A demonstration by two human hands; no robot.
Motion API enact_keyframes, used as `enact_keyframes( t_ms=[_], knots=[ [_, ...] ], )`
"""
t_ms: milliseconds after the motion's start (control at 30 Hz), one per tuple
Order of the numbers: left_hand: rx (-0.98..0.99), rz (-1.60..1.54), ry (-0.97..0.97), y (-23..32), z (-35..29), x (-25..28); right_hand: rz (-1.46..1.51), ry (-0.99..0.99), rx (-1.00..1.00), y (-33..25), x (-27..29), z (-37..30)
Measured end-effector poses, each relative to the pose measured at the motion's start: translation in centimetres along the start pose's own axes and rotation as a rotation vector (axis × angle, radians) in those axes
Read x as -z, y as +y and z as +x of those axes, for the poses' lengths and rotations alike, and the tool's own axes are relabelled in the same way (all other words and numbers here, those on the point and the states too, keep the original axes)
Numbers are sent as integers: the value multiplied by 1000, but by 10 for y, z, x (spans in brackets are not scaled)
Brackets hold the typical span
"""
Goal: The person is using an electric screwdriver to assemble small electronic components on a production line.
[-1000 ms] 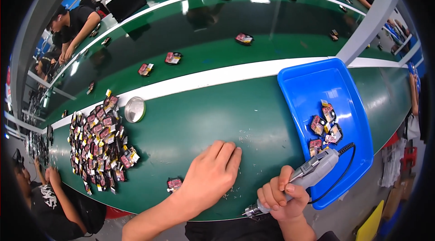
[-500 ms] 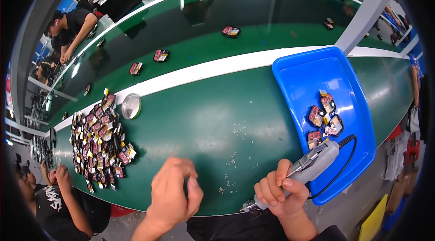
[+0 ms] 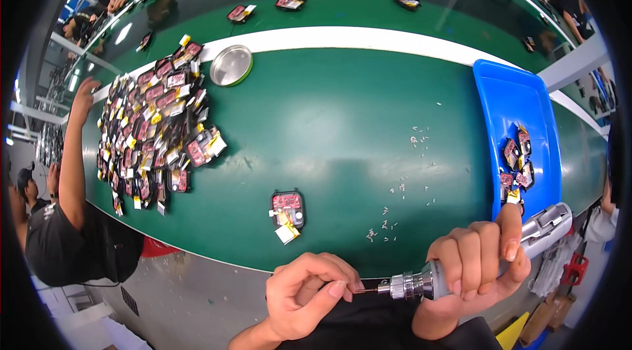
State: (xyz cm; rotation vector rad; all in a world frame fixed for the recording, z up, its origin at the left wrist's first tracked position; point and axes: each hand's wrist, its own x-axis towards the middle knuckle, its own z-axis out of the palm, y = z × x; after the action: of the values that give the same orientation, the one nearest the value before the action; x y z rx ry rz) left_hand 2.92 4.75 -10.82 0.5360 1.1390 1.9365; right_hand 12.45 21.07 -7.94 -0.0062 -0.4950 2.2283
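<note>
In my right hand is a grey electric screwdriver with a metal collar, lying nearly level with its thin bit aimed left. My left hand has thumb and fingers pinched at the bit's tip; whatever sits between the fingertips is too small to make out. Just beyond it, a single black-cased electronic module, with a red circuit board and a white-and-yellow tab, lies flat on the green table. Small pale slivers, possibly screws, are scattered on the tabletop to the right of that module.
A large pile of similar modules covers the table's left side, beside a round metal dish. At right stands a blue tray with several modules. Beyond a white rail, more lie on a green belt. Other people work at left and far.
My view has shifted, so the pile and tray appear farther right. A single module now lies before me. My left hand has come to the screwdriver's tip, and the screwdriver is more level.
</note>
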Motion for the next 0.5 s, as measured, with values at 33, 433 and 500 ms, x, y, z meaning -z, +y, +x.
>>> enact_keyframes(
  t_ms=[33, 433, 500],
  knots=[
    [23, -44, -7, -1, -1, 1, -2, 16, 17, 4, -4, 0],
    [71, -62, -6, -2, -4, 1, -101, 12, 50, 14, -9, -2],
    [46, 22, 19, -1, -5, -1, -108, 2, 61, 16, -9, -3]
  ],
)
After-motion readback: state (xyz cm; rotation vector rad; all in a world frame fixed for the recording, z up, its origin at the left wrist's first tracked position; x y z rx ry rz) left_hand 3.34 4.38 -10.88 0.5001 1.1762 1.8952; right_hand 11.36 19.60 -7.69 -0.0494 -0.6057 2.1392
